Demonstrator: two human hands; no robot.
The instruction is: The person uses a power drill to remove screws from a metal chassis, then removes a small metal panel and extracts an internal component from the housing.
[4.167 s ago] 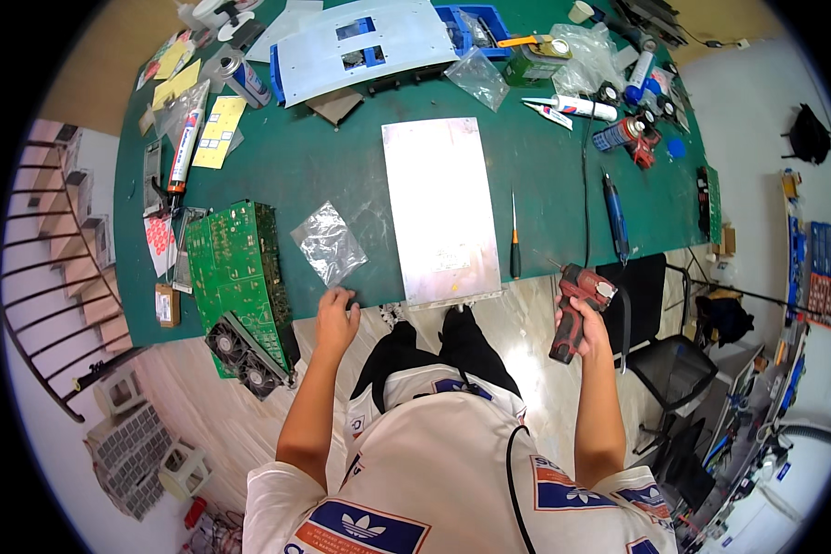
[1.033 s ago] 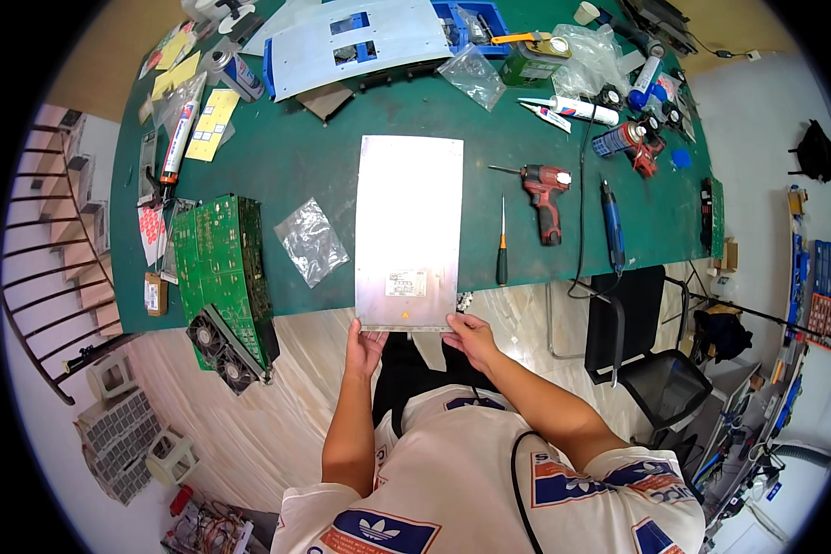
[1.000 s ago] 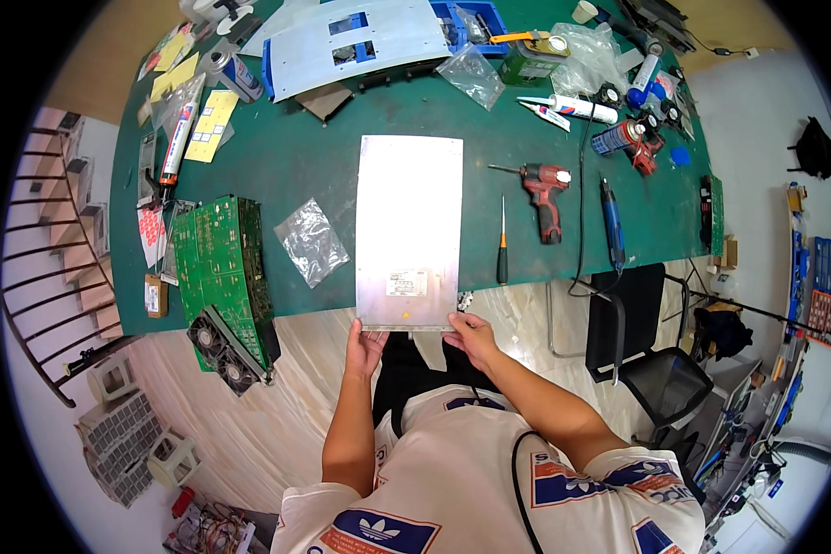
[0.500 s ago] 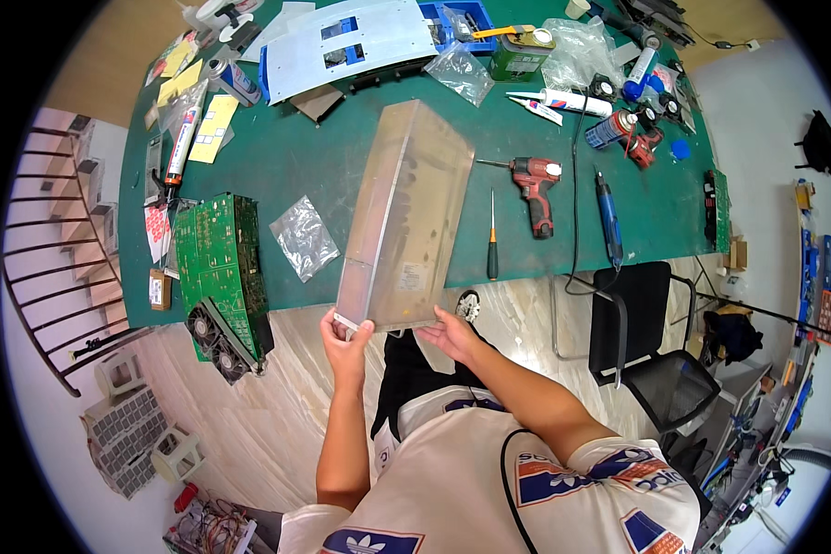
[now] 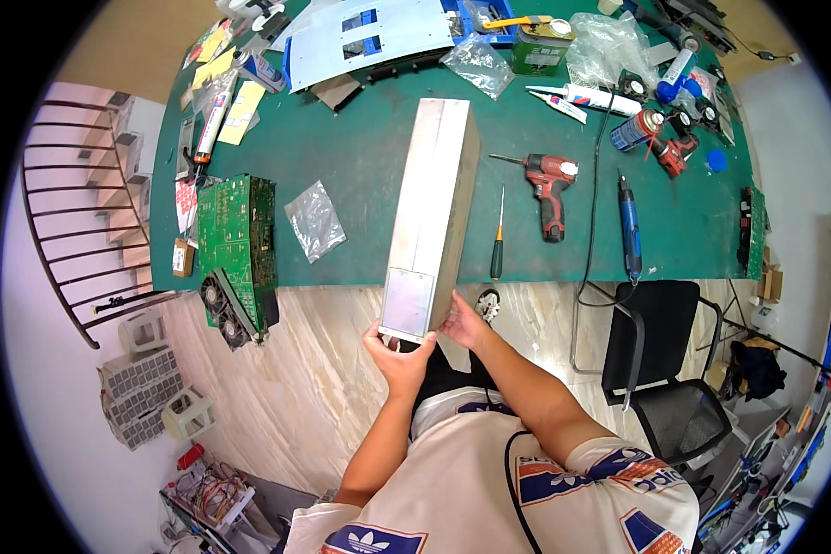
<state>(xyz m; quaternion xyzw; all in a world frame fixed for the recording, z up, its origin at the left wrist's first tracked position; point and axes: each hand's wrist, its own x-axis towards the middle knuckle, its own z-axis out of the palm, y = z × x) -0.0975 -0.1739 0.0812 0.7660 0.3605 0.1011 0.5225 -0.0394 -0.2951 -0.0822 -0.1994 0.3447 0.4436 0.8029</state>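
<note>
Both of my hands grip the near end of a long grey metal case (image 5: pixel 425 203), which reaches out over the green table. My left hand (image 5: pixel 401 355) is closed around its near left corner, thumb on the end edge. On its right side my right hand (image 5: pixel 463 323) is closed too, with the fingers partly hidden behind the case. A narrow silvery face with a square panel points up at me. To the right of the case lie a screwdriver (image 5: pixel 499 242) and a red cordless driver (image 5: pixel 550 189). A clear plastic bag (image 5: pixel 315 222) lies to the left.
A green circuit board assembly with fans (image 5: pixel 240 249) overhangs the front left table (image 5: pixel 342 148) edge. A blue pen-shaped electric screwdriver (image 5: pixel 630 226) trails a cable. Large white panel (image 5: pixel 369 42), green can (image 5: pixel 540 48) and tubes crowd the back. A black chair (image 5: pixel 660 346) stands right.
The case has been turned in my hands: its broad brownish face has swung away to the right, and the narrow silvery face now shows. Both hands have shifted with it to the right within the view.
</note>
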